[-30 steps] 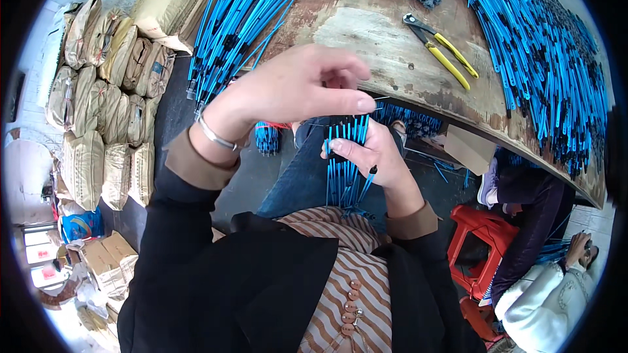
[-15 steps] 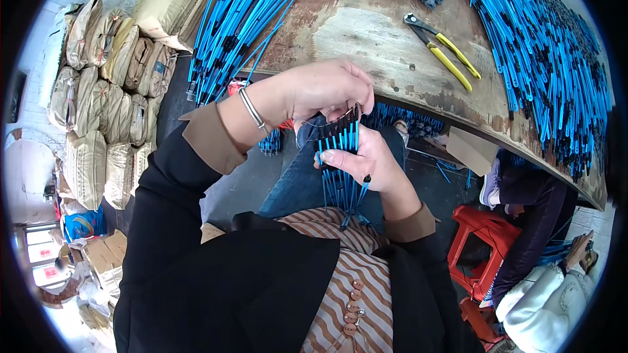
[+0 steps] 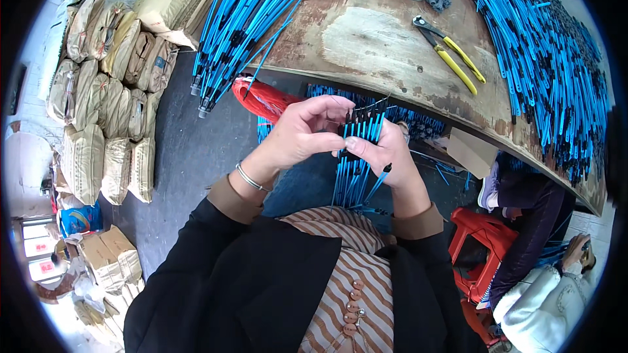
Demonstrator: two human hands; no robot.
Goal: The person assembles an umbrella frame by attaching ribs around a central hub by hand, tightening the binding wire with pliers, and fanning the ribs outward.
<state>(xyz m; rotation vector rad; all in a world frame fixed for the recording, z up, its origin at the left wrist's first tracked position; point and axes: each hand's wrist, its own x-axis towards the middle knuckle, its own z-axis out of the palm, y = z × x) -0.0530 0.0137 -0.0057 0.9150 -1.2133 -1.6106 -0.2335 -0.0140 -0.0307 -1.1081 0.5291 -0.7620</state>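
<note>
My right hand (image 3: 386, 157) grips a small bundle of blue rods with black tips (image 3: 356, 157), held upright in front of my chest, below the table edge. My left hand (image 3: 307, 132) pinches the black tips at the top of that bundle, fingers curled over them. A thin wire arcs above the tips. The rods' lower ends hang toward my lap.
A worn wooden table (image 3: 366, 33) carries yellow-handled pliers (image 3: 451, 52), a pile of blue rods (image 3: 248, 19) at the left and a larger heap (image 3: 543, 59) at the right. Red cord (image 3: 265, 101) hangs under it. Stacked sacks (image 3: 104, 98) line the left. Another person (image 3: 549, 274) sits by a red stool (image 3: 484, 248).
My left hand has come down from above the bundle and now closes on its black tips. The right hand has lifted the bundle slightly.
</note>
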